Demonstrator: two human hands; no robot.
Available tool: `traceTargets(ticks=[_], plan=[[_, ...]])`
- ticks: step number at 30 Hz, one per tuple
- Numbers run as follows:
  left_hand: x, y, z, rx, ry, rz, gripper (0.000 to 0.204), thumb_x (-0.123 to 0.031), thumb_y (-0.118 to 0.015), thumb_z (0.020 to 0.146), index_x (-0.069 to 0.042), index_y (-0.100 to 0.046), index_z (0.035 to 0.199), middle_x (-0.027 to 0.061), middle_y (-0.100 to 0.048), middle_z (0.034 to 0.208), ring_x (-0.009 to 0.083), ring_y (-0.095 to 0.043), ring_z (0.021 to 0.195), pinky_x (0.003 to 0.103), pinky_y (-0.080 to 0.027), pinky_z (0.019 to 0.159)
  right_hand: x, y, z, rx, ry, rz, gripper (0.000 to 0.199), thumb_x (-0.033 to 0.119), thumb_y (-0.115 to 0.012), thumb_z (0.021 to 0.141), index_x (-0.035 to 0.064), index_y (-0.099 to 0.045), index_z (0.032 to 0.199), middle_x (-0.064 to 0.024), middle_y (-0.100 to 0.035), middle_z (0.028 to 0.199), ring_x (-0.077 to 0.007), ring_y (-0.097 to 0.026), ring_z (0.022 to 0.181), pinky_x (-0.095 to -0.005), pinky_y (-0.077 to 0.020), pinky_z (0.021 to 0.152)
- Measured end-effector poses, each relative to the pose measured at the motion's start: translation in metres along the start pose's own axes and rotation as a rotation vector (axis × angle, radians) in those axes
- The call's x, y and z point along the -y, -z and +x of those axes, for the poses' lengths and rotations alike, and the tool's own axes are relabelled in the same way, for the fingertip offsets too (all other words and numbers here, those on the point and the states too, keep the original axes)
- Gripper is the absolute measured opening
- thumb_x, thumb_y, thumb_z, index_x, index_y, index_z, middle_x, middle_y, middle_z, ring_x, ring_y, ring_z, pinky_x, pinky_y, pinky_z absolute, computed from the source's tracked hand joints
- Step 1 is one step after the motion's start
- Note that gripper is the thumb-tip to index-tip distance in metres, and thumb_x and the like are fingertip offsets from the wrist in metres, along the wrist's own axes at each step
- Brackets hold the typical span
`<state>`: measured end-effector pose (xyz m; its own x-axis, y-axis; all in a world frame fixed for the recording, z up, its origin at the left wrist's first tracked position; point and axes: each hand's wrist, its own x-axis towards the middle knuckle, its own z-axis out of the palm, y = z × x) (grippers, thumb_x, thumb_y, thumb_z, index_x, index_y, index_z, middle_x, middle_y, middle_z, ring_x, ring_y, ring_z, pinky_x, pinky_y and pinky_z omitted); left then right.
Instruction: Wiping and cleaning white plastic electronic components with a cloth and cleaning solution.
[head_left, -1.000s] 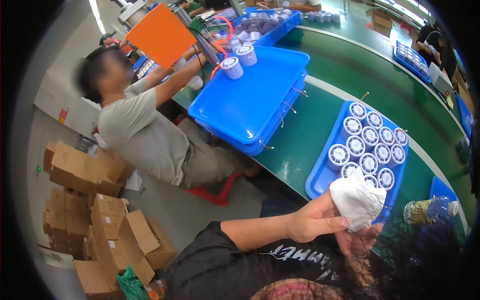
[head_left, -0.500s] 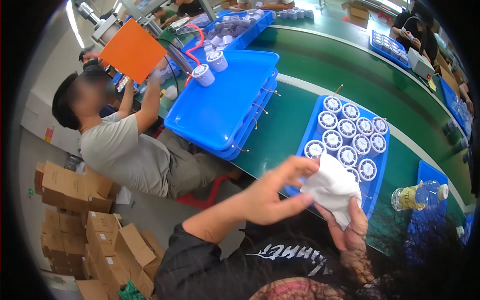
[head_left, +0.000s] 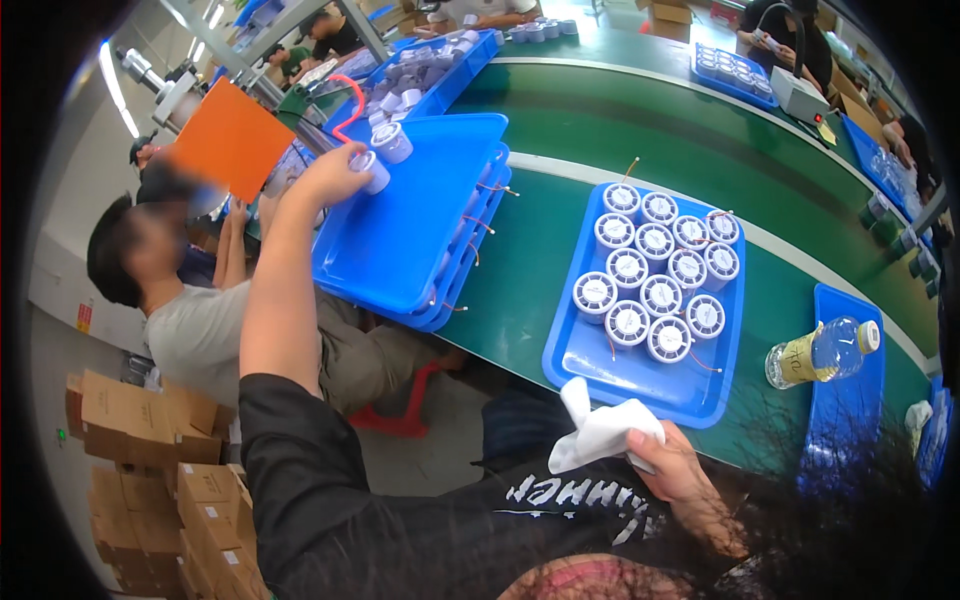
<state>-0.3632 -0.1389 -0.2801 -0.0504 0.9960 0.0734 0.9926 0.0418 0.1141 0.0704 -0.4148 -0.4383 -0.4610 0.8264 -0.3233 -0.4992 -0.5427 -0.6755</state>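
My left hand (head_left: 338, 178) stretches to the upper left, its fingers around a white cylindrical housing (head_left: 374, 176) on the top blue tray (head_left: 420, 220) of a stack. A second white housing (head_left: 391, 144) stands right behind it. Close to my body, my right hand (head_left: 680, 468) pinches a crumpled white cloth (head_left: 605, 435), which hangs out to the left. Ahead of that hand a blue tray (head_left: 565, 350) holds several upright white housings (head_left: 661, 296) with slotted round tops. Thin wires stick out from some of them.
A clear plastic bottle (head_left: 835, 350) with a yellow label lies at the right on another blue tray (head_left: 835, 430). A co-worker in a grey shirt (head_left: 200, 340) sits at the left, near an orange panel (head_left: 232, 140). Cardboard boxes (head_left: 140, 425) are piled on the floor.
My left hand has left the cloth and reached up-left to a housing on the stacked tray. My right hand keeps the cloth, now lower and nearer my body. The view has shifted.
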Motion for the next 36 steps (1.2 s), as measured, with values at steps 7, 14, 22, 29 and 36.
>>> traceTargets(ticks=[7, 14, 22, 29, 36], plan=[[-0.003, 0.006, -0.035, 0.09, -0.022, -0.093, 0.06, -0.014, -0.072, 0.071, -0.008, -0.051, 0.127, 0.0185, -0.06, 0.115, 0.0278, -0.061, 0.103, 0.036, -0.047, 0.091, -0.004, 0.001, 0.001, 0.06, -0.14, -0.195, 0.045, 0.035, -0.055, 0.097, -0.0006, -0.055, 0.125, -0.0047, -0.061, 0.115, -0.0122, -0.055, 0.102, -0.028, -0.0418, 0.091], [-0.064, -0.013, -0.121, 0.007, -0.327, -0.907, 0.058, -0.001, -0.073, 0.071, -0.003, -0.049, 0.124, 0.0098, -0.056, 0.116, 0.0176, -0.062, 0.097, 0.029, -0.051, 0.084, -0.008, 0.008, 0.002, -0.02, -0.028, -0.019, 0.044, 0.03, -0.05, 0.099, -0.0032, -0.051, 0.128, -0.0083, -0.06, 0.12, -0.0166, -0.056, 0.11, -0.0306, -0.0422, 0.093], [-0.187, -0.099, -0.22, 0.277, -0.412, -1.338, 0.066, 0.002, -0.08, 0.06, 0.003, -0.05, 0.118, 0.011, -0.063, 0.105, 0.0165, -0.066, 0.093, 0.028, -0.052, 0.085, 0.072, -0.026, -0.007, -0.28, 0.691, -1.184, 0.038, 0.029, -0.05, 0.098, -0.0037, -0.061, 0.114, -0.0141, -0.065, 0.096, -0.0216, -0.063, 0.097, -0.0359, -0.0482, 0.085], [-0.221, -0.157, -0.237, 0.371, -0.374, -1.452, 0.06, -0.006, -0.08, 0.065, 0.0, -0.057, 0.121, 0.0082, -0.067, 0.107, 0.0167, -0.065, 0.095, 0.031, -0.052, 0.087, 0.057, -0.026, 0.007, -0.236, 0.966, -1.709, 0.046, 0.013, -0.063, 0.075, -0.001, -0.059, 0.119, -0.0164, -0.062, 0.112, -0.0327, -0.06, 0.106, -0.0435, -0.0466, 0.093], [-0.233, -0.13, -0.241, 0.348, -0.574, -1.26, 0.062, -0.009, -0.082, 0.056, 0.0, -0.058, 0.113, 0.0084, -0.064, 0.101, 0.0216, -0.063, 0.091, 0.031, -0.05, 0.079, 0.057, -0.024, -0.015, -0.228, 0.839, -1.722, 0.055, 0.038, -0.057, 0.089, -0.0081, -0.052, 0.118, -0.0216, -0.059, 0.106, -0.0394, -0.059, 0.095, -0.0426, -0.0482, 0.084]])
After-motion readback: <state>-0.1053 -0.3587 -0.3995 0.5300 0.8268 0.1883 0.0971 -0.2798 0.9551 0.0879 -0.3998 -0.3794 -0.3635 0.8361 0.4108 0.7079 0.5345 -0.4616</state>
